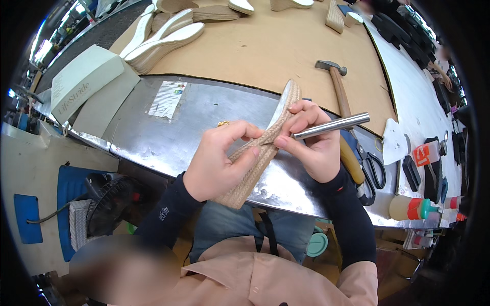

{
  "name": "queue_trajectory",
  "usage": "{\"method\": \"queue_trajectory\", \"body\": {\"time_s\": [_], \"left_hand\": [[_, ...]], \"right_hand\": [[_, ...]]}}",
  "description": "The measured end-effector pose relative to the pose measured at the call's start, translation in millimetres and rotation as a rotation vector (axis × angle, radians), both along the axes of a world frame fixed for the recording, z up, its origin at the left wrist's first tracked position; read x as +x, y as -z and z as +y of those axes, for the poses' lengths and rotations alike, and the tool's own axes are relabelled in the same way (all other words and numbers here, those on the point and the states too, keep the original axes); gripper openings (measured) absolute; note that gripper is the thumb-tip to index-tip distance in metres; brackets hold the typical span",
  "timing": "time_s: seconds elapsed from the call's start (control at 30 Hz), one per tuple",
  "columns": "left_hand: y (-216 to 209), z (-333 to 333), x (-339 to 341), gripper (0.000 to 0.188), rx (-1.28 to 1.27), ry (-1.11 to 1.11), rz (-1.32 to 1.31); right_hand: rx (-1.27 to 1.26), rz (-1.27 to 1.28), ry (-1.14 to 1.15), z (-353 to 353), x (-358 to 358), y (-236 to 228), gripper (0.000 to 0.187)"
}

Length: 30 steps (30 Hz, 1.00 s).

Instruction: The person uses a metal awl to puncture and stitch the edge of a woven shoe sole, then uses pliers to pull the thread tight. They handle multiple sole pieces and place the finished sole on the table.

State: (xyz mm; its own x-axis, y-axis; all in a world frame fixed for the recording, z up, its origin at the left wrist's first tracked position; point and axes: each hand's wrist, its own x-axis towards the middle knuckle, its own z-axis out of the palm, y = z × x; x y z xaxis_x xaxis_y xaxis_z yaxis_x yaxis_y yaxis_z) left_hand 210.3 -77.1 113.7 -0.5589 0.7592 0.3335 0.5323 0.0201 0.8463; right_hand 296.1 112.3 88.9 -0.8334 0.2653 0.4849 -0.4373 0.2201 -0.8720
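A wedge shoe sole (247, 188) wrapped in tan braided rope, with a white upper face, slants in front of me above the metal table edge. My left hand (214, 160) is closed around its side, thumb and fingers pressing the braid near the middle. In my right hand (317, 148) a shiny metal rod (337, 125) is tucked, sticking out to the right. The thumb and fingertips of that hand pinch at the braid beside the left fingertips. What lies between these fingertips is too small to make out.
A hammer (337, 84) lies on the brown board (265, 46). Scissors (371, 171) rest right of my right wrist, near a bottle with a green cap (408, 208). More wedge soles (166, 46) and a cardboard box (84, 84) stand at the far left. A black fan (112, 206) sits low left.
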Motion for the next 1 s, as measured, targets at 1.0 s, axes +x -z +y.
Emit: {"method": "queue_trajectory", "body": {"time_s": [1.0], "left_hand": [[-6.5, 3.5, -2.1, 0.013, -0.122, -0.011, 0.011]], "right_hand": [[-0.131, -0.062, 0.009, -8.9, 9.9, -2.8, 0.029]]}}
